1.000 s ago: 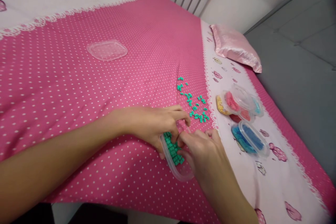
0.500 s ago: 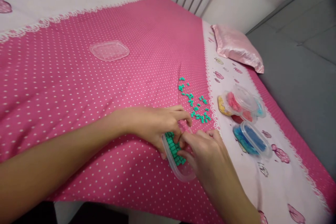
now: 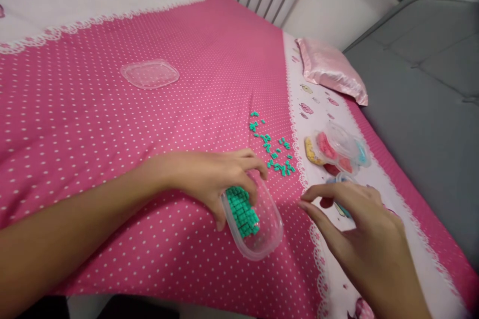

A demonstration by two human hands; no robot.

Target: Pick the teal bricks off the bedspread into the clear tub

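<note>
Clear tub (image 3: 275,239): lower middle of the frame, on the pink dotted sheet (image 3: 157,254), open side up, its long axis slanting from upper left down to lower right.
Packed green cubes (image 3: 242,214): in tight rows along the tub's left wall; the right part of its floor looks bare.
Left hand (image 3: 224,174): clasping the tub's upper end, thumb outside the left wall, other fingers curled over the rim, one of them bent down inside beside the cubes.
Right hand (image 3: 368,232): right of the tub and apart from it, thumb and forefinger brought almost to a pinch; I cannot tell whether the tips meet or hide something tiny.
Loose green pieces (image 3: 275,155): a ragged trail just right of centre, up and to the left of the right fingertips, its lower end nearest them. The left fingertips are nearer, but that hand is taken up with the tub.
Clear lid (image 3: 149,74): flat, upper left, well apart from both hands.
Coloured tubs (image 3: 342,142): clustered at right, beyond the right hand.
</note>
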